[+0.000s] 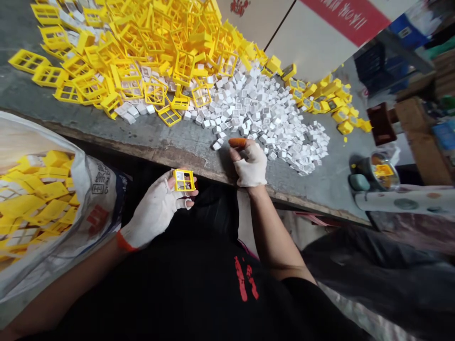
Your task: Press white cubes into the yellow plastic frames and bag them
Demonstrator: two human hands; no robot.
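Note:
My left hand (156,208), in a white fingerless glove, is closed on a small yellow four-pane frame (184,180) held over my lap by the table's front edge. My right hand (249,163), also gloved and with an orange fingertip cover, rests on the grey table (170,137) with its fingers bunched at the near edge of a heap of small white cubes (263,113). Whether it grips a cube I cannot make out. A big pile of yellow frames (142,47) fills the table's far left.
A white woven sack (88,189) full of yellow pieces stands at my left. More yellow pieces (330,99) lie far right. A round tin (382,170) sits at the table's right end. Another person's patterned sleeve (405,201) reaches in from the right. Cardboard boxes (313,33) stand behind.

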